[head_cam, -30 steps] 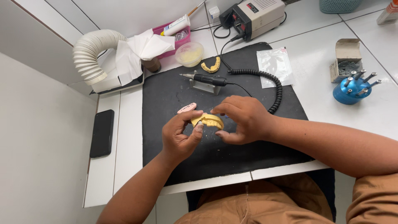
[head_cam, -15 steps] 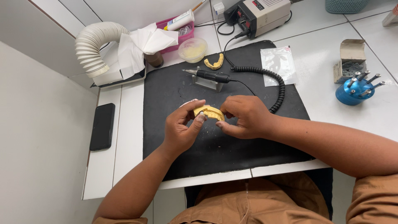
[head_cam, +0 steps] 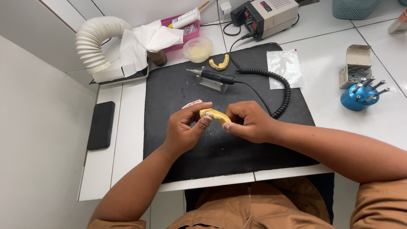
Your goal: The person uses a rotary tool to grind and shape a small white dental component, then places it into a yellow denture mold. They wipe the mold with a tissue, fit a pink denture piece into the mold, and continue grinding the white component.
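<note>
Both hands hold a small yellow horseshoe-shaped dental cast [head_cam: 214, 114] above the black mat [head_cam: 178, 89]. My left hand [head_cam: 183, 128] pinches its left end, with a tiny white piece at the thumb tip. My right hand [head_cam: 249, 121] grips its right end between thumb and fingers. A pink curved piece [head_cam: 191, 103] lies on the mat just behind my left hand.
A black rotary handpiece [head_cam: 214, 76] rests on a grey stand, its coiled cord [head_cam: 280, 91] running to a control box [head_cam: 271, 15]. Another yellow cast [head_cam: 219, 63], a yellow-filled cup [head_cam: 198, 47], a clear bag [head_cam: 284, 68], a blue bur holder [head_cam: 360, 96], a phone [head_cam: 101, 125] and a white suction hose [head_cam: 94, 42] surround the mat.
The cast has turned slightly in my fingers and both hands have shifted a little; the view has tilted a bit.
</note>
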